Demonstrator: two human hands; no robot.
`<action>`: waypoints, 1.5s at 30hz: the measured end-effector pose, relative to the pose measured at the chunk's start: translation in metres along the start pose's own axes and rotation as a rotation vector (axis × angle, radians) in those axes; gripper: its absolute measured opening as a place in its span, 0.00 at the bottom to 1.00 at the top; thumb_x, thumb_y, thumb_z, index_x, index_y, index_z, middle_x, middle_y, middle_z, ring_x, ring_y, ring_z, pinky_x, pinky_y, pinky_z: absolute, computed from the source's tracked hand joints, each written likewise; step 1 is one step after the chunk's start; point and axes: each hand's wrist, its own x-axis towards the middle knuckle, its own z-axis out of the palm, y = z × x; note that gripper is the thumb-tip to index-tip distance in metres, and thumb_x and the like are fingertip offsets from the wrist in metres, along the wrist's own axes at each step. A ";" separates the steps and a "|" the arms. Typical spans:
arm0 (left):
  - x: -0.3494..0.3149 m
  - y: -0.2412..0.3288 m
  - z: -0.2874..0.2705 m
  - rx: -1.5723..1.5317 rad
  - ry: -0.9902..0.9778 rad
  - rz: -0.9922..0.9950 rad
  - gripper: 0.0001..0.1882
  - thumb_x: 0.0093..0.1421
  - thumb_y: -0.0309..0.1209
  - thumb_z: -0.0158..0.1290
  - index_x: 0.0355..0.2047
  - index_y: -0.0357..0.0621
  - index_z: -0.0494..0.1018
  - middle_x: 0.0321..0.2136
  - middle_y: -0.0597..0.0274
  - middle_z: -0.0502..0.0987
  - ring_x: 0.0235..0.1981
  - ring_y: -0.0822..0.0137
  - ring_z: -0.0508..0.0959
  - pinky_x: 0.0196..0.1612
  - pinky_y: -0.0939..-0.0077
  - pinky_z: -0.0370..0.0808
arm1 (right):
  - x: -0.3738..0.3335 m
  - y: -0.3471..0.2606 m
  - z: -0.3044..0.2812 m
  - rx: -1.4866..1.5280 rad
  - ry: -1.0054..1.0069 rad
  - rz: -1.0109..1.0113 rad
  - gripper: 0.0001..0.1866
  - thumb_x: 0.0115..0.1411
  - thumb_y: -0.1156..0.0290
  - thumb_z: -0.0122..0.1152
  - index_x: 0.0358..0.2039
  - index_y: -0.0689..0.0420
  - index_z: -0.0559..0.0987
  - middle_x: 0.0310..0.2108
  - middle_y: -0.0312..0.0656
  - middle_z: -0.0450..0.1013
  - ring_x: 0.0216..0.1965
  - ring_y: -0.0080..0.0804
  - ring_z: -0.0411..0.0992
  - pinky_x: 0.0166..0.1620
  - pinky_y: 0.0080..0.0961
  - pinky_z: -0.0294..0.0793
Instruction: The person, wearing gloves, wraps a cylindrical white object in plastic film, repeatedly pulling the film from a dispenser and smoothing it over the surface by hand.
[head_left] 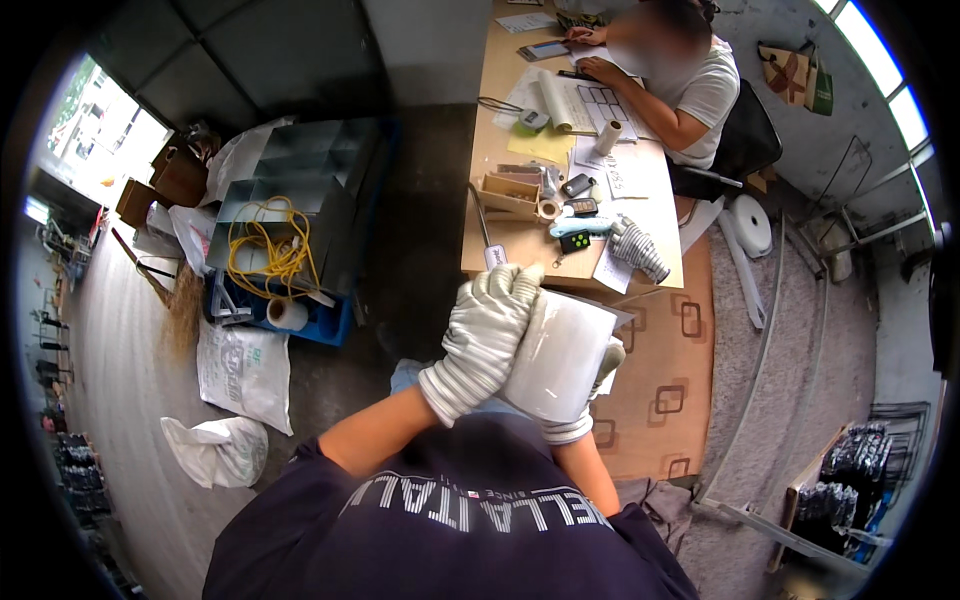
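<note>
Both hands wear white striped knit gloves. In front of my chest, close to the desk's near edge, they hold a wide, shiny roll of translucent plastic film (560,358), tilted slightly. My left hand (483,335) is closed at the roll's left side, with its fingers curled near the upper left corner. My right hand (607,368) grips the roll from the right and underneath; most of it is hidden behind the roll, with the glove's cuff showing below. A thin flap of clear film sticks out at the roll's upper right.
A wooden desk (505,230) holds papers, a small box (510,195), tape rolls and a striped glove (637,250). A person (700,110) sits writing at its far right. Left stand grey metal bins (310,165) with a yellow cord (270,245), and white sacks (243,375) on the floor.
</note>
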 end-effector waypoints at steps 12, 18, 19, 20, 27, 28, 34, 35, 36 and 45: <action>0.000 0.008 -0.027 -0.381 0.322 0.532 0.19 0.45 0.18 0.53 0.39 0.47 0.68 0.46 0.53 0.67 0.48 0.51 0.69 0.52 0.62 0.66 | 0.009 -0.008 -0.004 0.508 -0.283 0.119 0.49 0.48 0.30 0.48 0.52 0.67 0.61 0.47 0.50 0.65 0.47 0.37 0.66 0.51 0.29 0.67; -0.015 0.007 -0.043 -0.815 0.081 0.317 0.18 0.53 0.29 0.56 0.43 0.41 0.67 0.44 0.51 0.69 0.46 0.56 0.70 0.48 0.68 0.69 | 0.009 -0.028 0.005 0.128 -0.368 0.085 0.56 0.38 0.26 0.52 0.53 0.65 0.62 0.45 0.49 0.67 0.43 0.37 0.69 0.47 0.30 0.71; -0.015 0.008 -0.045 -0.838 0.015 0.294 0.25 0.53 0.32 0.57 0.49 0.38 0.63 0.46 0.52 0.67 0.46 0.60 0.70 0.49 0.72 0.67 | 0.006 -0.029 0.007 0.150 -0.321 0.126 0.51 0.40 0.32 0.58 0.52 0.64 0.63 0.44 0.46 0.68 0.42 0.35 0.70 0.46 0.29 0.71; -0.018 0.006 -0.041 -0.917 -0.097 0.183 0.31 0.54 0.35 0.58 0.54 0.39 0.58 0.47 0.54 0.66 0.48 0.63 0.68 0.51 0.73 0.66 | 0.005 -0.025 0.010 0.082 -0.265 0.085 0.48 0.41 0.35 0.59 0.52 0.64 0.64 0.44 0.46 0.69 0.42 0.35 0.69 0.46 0.29 0.71; -0.023 -0.016 -0.014 -1.629 -0.340 -0.334 0.45 0.43 0.34 0.67 0.57 0.47 0.52 0.50 0.63 0.64 0.51 0.68 0.66 0.51 0.73 0.69 | 0.016 -0.020 0.039 -0.376 -0.245 -0.028 0.39 0.38 0.66 0.70 0.53 0.57 0.65 0.46 0.40 0.68 0.47 0.30 0.66 0.51 0.27 0.66; -0.022 -0.020 -0.012 -1.683 -0.342 -0.356 0.45 0.42 0.35 0.67 0.57 0.47 0.53 0.50 0.63 0.64 0.50 0.68 0.67 0.51 0.72 0.69 | 0.017 -0.018 0.041 -0.366 -0.225 -0.004 0.39 0.37 0.64 0.70 0.52 0.58 0.66 0.46 0.40 0.66 0.47 0.30 0.65 0.51 0.27 0.66; -0.021 -0.049 -0.020 -1.603 -0.221 -0.361 0.46 0.37 0.35 0.69 0.56 0.47 0.56 0.51 0.61 0.65 0.50 0.63 0.68 0.53 0.69 0.68 | 0.030 -0.006 0.066 -0.730 -0.178 -0.059 0.43 0.34 0.54 0.73 0.51 0.60 0.69 0.44 0.42 0.63 0.47 0.33 0.64 0.52 0.28 0.64; -0.022 -0.060 -0.018 -1.548 -0.211 -0.384 0.45 0.38 0.33 0.69 0.55 0.47 0.57 0.50 0.61 0.66 0.50 0.64 0.68 0.53 0.69 0.68 | 0.033 0.000 0.069 -0.748 -0.177 -0.073 0.43 0.34 0.53 0.73 0.51 0.60 0.69 0.44 0.43 0.64 0.47 0.34 0.64 0.51 0.28 0.64; -0.020 -0.062 -0.026 -1.571 -0.192 -0.362 0.44 0.38 0.33 0.69 0.55 0.47 0.57 0.49 0.60 0.67 0.50 0.64 0.68 0.52 0.69 0.68 | 0.035 0.006 0.074 -0.772 -0.176 -0.081 0.43 0.34 0.52 0.73 0.51 0.60 0.69 0.43 0.43 0.64 0.47 0.34 0.64 0.51 0.28 0.64; -0.005 -0.143 -0.042 -1.360 -0.008 -0.239 0.52 0.42 0.37 0.67 0.61 0.49 0.44 0.51 0.55 0.63 0.49 0.61 0.69 0.49 0.68 0.71 | 0.066 0.066 0.130 -0.658 -0.098 -0.083 0.37 0.43 0.66 0.70 0.53 0.64 0.66 0.45 0.44 0.68 0.47 0.30 0.66 0.51 0.24 0.66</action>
